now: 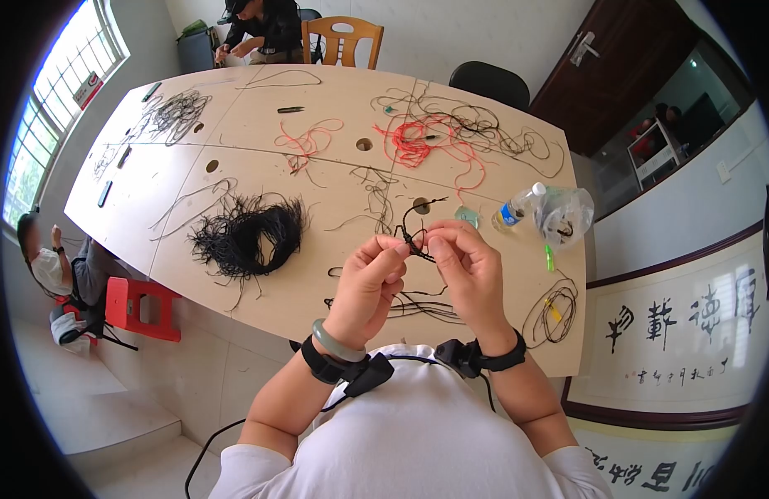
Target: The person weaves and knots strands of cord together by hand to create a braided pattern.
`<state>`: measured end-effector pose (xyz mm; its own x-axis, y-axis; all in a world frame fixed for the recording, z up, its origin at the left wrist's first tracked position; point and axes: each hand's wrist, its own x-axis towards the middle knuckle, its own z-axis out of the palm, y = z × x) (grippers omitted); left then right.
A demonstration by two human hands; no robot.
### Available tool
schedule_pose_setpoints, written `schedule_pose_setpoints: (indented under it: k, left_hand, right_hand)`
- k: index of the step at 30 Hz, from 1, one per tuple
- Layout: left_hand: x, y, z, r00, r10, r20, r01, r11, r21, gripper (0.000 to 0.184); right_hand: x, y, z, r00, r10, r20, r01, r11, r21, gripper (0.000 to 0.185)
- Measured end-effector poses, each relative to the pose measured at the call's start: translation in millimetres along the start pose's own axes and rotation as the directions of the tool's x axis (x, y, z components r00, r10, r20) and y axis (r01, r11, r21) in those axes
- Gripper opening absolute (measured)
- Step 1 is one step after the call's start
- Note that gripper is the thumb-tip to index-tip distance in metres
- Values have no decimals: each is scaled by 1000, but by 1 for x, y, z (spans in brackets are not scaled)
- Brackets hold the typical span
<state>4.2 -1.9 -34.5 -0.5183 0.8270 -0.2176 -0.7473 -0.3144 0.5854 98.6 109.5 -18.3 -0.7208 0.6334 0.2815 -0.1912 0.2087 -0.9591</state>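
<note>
Between my two hands, above the near part of the table, is a knotted black cord (417,241) with a loose end that curls up and to the right. My left hand (370,273) pinches it between thumb and fingers from the left. From the other side, my right hand (463,259) grips it the same way. The exact knot is partly covered by the fingertips. Several black cords (426,308) lie on the table below my hands. A bushy bundle of black cords (250,239) rests to the left of my left hand.
Red cord (411,145) and tangled dark cords (501,133) spread over the far right of the table (335,191). A water bottle (517,208) stands beside a clear plastic bag (563,218). Coiled cord (553,312) lies near the right edge. Two people sit around the table.
</note>
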Motion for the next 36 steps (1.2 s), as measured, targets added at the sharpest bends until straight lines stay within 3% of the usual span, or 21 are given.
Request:
schedule_pose_setpoints:
  k: [3, 7, 8, 9, 10, 12, 13, 17, 22, 23, 24, 26, 28, 30, 31, 33, 36]
  left_hand:
    - [1, -2, -3, 999, 30, 17, -31, 997, 74, 5]
    - [-1, 1, -3, 999, 51, 19, -54, 979, 197, 8]
    - [-2, 3, 0, 998, 52, 19, -55, 979, 197, 8]
    - [-4, 7, 4, 998, 58, 34, -65, 955, 289, 9]
    - [-4, 8, 7, 997, 62, 51, -77, 923, 378, 10]
    - [-5, 9, 4, 997, 53, 62, -75, 889, 451, 11]
    - [-6, 9, 1, 997, 41, 70, -71, 850, 522, 12]
    - [-6, 11, -21, 993, 14, 117, -72, 860, 505, 13]
    - [-12, 16, -5, 937, -261, 232, 92, 826, 556, 26]
    - [-8, 12, -8, 922, -224, 317, -16, 794, 607, 30]
    - [-6, 11, -6, 924, -220, 313, -16, 796, 606, 30]
    - [-1, 7, 0, 924, -87, 372, -161, 794, 585, 28]
    - [4, 5, 0, 932, -73, 354, -142, 827, 544, 23]
    - [8, 1, -3, 925, 22, 379, -306, 634, 710, 21]
    - [7, 0, -1, 925, 17, 380, -303, 635, 710, 21]
    - [3, 0, 7, 847, 270, 459, -529, 339, 778, 24]
    - [0, -2, 13, 862, 320, 393, -476, 244, 845, 27]
  right_hand:
    - [0, -4, -1, 997, -60, 39, 65, 987, -144, 12]
    - [1, -3, -5, 999, -5, 44, 7, 999, -42, 11]
    - [2, -8, -8, 977, 203, 64, -212, 960, 181, 9]
    - [4, -11, -10, 911, 391, 130, -410, 827, 384, 8]
    - [6, -9, -14, 912, 390, 130, -409, 828, 383, 8]
    - [12, -5, -22, 891, 421, 167, -419, 628, 656, 9]
    - [15, -10, -24, 888, 445, 115, -408, 648, 643, 8]
    - [20, -14, -34, 912, 407, 50, -351, 712, 609, 6]
    - [17, -16, -26, 914, 397, 83, -374, 745, 553, 7]
    - [16, -16, -23, 911, 394, 123, -396, 751, 529, 8]
    - [15, -16, -20, 909, 396, 129, -401, 749, 527, 8]
    - [13, -15, -17, 906, 388, 170, -421, 779, 465, 9]
    - [11, -17, -17, 902, 398, 166, -429, 791, 436, 8]
    - [10, -16, -20, 893, 417, 169, -448, 792, 415, 7]
    - [9, -16, -21, 892, 420, 165, -449, 791, 416, 7]
    - [8, -17, -22, 889, 426, 167, -454, 774, 442, 8]
    - [8, -16, -24, 897, 405, 177, -439, 772, 459, 8]
